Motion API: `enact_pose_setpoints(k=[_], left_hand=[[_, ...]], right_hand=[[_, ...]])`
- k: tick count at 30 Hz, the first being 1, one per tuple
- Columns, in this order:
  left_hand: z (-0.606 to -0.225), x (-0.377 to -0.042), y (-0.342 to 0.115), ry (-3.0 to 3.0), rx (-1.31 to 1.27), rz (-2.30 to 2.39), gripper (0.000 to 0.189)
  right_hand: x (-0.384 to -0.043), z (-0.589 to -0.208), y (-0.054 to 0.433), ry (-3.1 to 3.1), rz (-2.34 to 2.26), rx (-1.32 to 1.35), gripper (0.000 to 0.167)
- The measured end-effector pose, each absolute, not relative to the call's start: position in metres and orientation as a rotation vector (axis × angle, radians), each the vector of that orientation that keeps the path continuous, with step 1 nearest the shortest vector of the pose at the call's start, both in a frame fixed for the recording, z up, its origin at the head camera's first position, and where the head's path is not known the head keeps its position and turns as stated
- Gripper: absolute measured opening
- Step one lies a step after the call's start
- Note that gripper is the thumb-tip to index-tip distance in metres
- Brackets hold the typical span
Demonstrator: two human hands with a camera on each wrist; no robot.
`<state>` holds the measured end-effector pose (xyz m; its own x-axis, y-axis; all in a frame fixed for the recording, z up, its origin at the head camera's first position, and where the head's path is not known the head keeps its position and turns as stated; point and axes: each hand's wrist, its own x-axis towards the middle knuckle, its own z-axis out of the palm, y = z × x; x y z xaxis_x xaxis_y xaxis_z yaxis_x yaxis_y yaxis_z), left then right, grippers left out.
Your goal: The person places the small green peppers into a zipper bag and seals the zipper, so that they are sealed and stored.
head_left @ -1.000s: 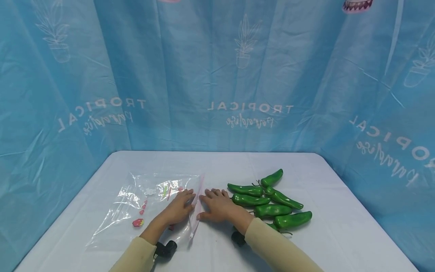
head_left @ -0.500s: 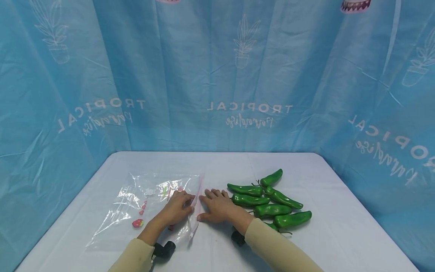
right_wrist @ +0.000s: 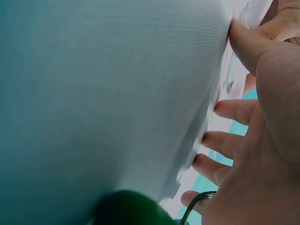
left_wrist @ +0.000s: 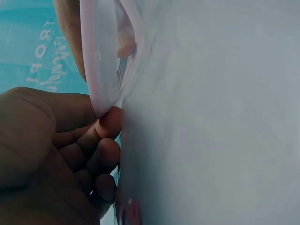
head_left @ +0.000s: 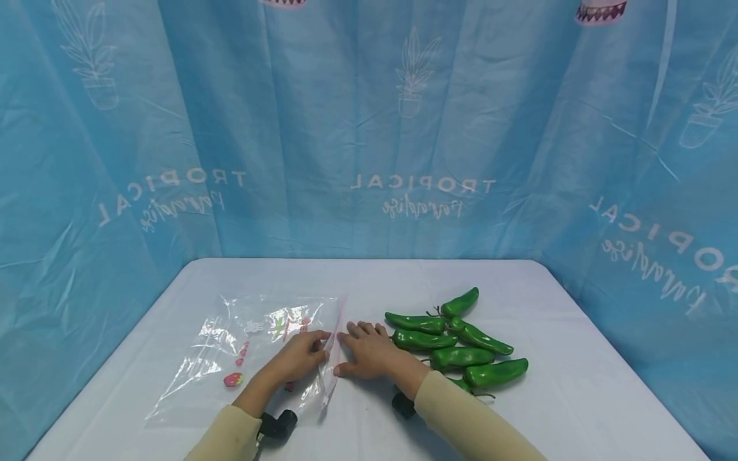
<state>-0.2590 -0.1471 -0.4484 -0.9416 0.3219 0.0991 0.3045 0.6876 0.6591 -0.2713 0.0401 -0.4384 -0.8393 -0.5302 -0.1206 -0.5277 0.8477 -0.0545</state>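
Note:
A clear plastic zip bag (head_left: pixel 187 384) with small printed pictures lies flat, its pink-edged mouth (head_left: pixel 341 314) facing right. My left hand (head_left: pixel 298 355) pinches one layer of that mouth between thumb and forefinger; in the left wrist view the lifted strip (left_wrist: pixel 99 51) stands away from the other layer. My right hand (head_left: pixel 369 351) is spread palm down just right of the mouth. Its fingertips (right_wrist: pixel 224 108) press on the tablecloth along the bag's edge. Several green chili peppers (head_left: pixel 425 339) lie right of this hand, one partly hidden by the forearm.
A white cloth covers the table (head_left: pixel 576 410). Blue printed curtains (head_left: pixel 317 128) hang behind it and on both sides. Black wrist camera mounts (head_left: pixel 279 424) sit under both wrists, close to the table.
My left fingers have drawn back slightly and curled in, pinching the bag's mouth. My right hand and the peppers stay where they were.

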Motion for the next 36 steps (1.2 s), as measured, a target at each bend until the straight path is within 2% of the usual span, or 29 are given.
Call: enact_pose_setpoints(k=[11, 20, 36], left_hand=[[-0.444, -0.258, -0.153, 2.649, 0.304, 1.377, 0.042], [-0.445, -0.260, -0.162, 2.671, 0.363, 1.415, 0.042], [-0.438, -0.257, -0.171, 2.587, 0.266, 1.522, 0.042]], right_hand=[[-0.273, -0.439, 0.041, 2.879, -0.023, -0.841, 0.075], [-0.273, -0.439, 0.041, 2.877, -0.026, -0.844, 0.075], [-0.272, -0.439, 0.040, 2.875, -0.016, -0.824, 0.075]])
